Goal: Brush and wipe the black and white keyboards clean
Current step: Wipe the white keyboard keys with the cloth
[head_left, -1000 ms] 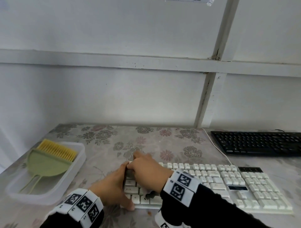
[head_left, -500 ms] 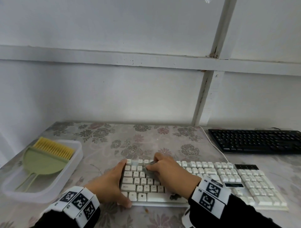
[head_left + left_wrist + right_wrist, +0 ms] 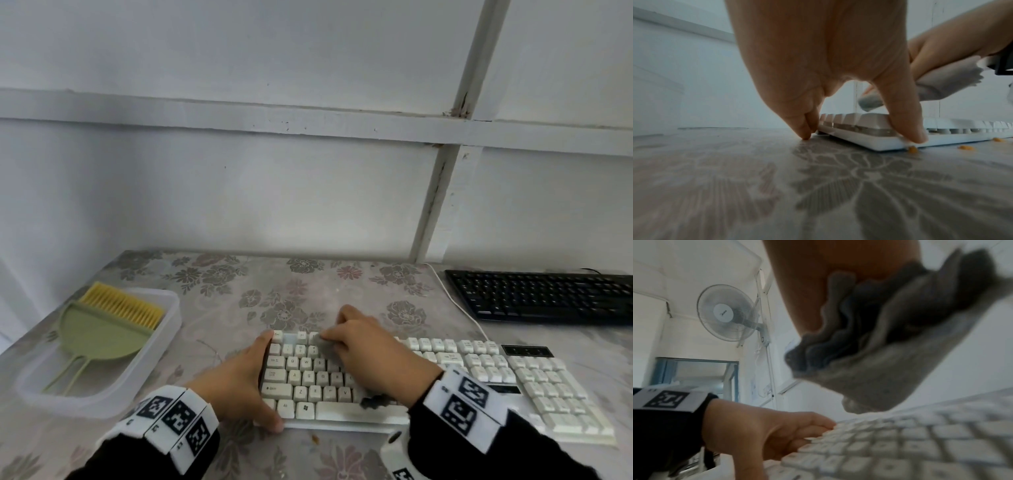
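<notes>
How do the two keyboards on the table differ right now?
The white keyboard lies near the person; the black keyboard sits farther back on the right. The left hand steadies the white one's end while the right hand rubs a grey cloth over it; the black one is untouched. Both lie flat.

You're in a plain room: floral-clothed table against a white panelled wall, wall-mounted fan above.
</notes>
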Demonstrator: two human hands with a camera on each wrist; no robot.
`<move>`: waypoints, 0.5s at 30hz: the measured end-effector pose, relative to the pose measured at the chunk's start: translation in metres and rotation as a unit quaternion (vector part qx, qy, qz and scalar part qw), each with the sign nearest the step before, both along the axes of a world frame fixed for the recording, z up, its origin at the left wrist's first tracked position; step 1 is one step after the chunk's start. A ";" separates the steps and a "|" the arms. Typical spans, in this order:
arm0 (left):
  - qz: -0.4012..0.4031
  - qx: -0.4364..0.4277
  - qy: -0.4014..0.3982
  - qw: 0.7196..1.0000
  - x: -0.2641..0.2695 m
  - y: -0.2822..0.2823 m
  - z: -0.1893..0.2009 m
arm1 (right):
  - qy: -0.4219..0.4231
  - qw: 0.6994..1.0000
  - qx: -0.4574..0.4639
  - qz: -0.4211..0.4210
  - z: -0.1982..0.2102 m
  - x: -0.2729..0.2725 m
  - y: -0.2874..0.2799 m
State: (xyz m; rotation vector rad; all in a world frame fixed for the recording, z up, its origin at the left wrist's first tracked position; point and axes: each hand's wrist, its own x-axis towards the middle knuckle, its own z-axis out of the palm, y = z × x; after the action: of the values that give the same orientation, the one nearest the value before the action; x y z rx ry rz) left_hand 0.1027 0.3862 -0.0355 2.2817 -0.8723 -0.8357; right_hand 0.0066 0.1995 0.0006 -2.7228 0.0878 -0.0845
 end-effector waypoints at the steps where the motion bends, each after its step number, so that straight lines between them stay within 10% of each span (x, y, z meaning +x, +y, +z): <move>1: -0.001 -0.005 0.004 1.000 0.000 0.000 0.000 | -0.004 1.000 0.007 0.016 0.001 0.008 0.011; 15: -0.002 0.006 0.003 1.000 -0.002 -0.001 0.003 | 0.001 0.997 -0.059 0.050 -0.029 0.013 0.003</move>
State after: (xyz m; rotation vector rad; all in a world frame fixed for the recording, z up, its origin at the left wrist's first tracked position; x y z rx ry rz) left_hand 0.1012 0.3850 -0.0326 2.2877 -0.8718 -0.8513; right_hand 0.0197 0.2026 -0.0287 -2.8405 -0.0543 -0.0608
